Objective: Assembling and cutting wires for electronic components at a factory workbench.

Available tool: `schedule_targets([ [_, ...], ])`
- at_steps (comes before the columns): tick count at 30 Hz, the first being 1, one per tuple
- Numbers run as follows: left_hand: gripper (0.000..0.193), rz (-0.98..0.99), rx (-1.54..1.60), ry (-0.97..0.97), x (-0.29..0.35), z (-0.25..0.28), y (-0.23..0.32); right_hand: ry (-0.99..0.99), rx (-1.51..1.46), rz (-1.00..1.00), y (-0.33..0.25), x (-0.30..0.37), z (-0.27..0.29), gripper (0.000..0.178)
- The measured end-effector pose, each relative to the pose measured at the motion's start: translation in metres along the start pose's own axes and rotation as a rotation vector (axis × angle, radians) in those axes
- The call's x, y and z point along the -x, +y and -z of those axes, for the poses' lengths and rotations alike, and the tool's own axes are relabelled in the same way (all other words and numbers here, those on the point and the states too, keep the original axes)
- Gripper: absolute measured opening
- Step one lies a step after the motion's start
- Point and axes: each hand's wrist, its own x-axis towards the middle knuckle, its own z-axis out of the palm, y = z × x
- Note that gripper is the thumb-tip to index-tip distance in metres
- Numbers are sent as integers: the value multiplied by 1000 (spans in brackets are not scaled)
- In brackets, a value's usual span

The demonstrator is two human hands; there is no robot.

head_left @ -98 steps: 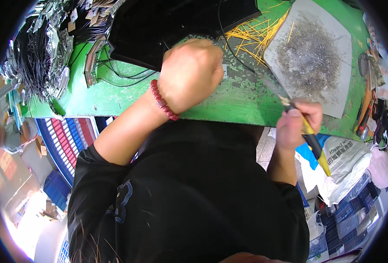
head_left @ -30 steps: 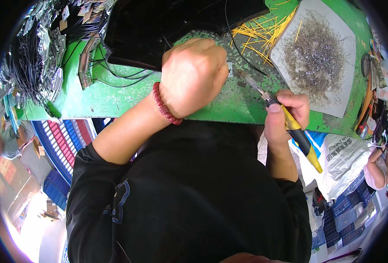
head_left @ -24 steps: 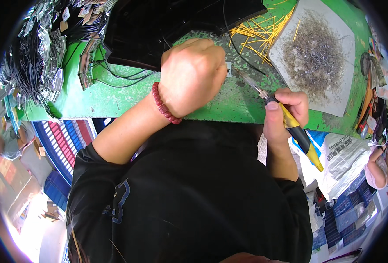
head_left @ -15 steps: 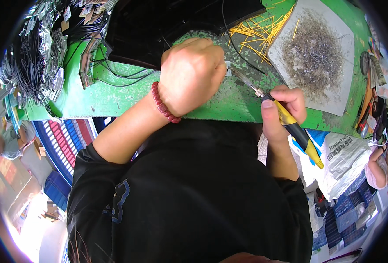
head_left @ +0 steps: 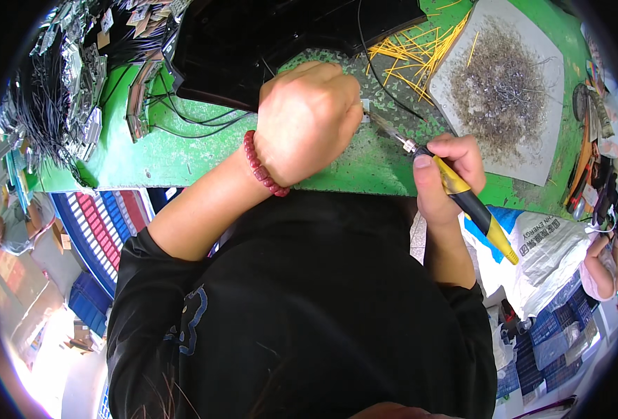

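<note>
My right hand (head_left: 448,174) grips a yellow-and-black soldering iron (head_left: 471,202) near its metal collar, thumb along the handle. The iron slants up to the left, and its tip comes close to the fingers of my left hand (head_left: 310,115). That hand is closed in a fist, back upward, over the green bench. A small pale piece (head_left: 365,105) shows beside its fingers; whether they hold it is hidden. Behind the fist lies a large glossy black moulded part (head_left: 232,56). A thin black wire (head_left: 379,77) curves down from it, its end near the iron.
Yellow thin sticks (head_left: 417,59) lie scattered at the back. To the right, a pale board (head_left: 553,105) bears a heap of dark wiry scraps (head_left: 501,87). Wired metal parts (head_left: 57,91) pile up at the left of the green bench (head_left: 204,153). Tools (head_left: 588,153) line the right edge.
The soldering iron has shifted very slightly, and my left hand has moved a touch to the right. Both hands keep their closed shapes.
</note>
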Motion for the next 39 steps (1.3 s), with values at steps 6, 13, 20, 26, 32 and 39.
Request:
schedule_targets([
  [6,15,-3,-6,-18,1,0,-1,135,-108,27,4,5,-1,22],
  [13,14,-18,19,19,0,-1,-1,130,-100,21,5,6,1,24],
  [20,13,-28,13,12,0,-1,-1,156,-160,26,5,8,0,27],
  [26,11,-26,18,-14,2,2,0,134,-171,21,4,8,0,27],
  [32,10,-13,-9,-53,0,6,3,125,-150,15,4,8,0,31],
  [39,10,-44,-32,-75,-3,18,7,-21,37,112,-2,-7,-3,30],
])
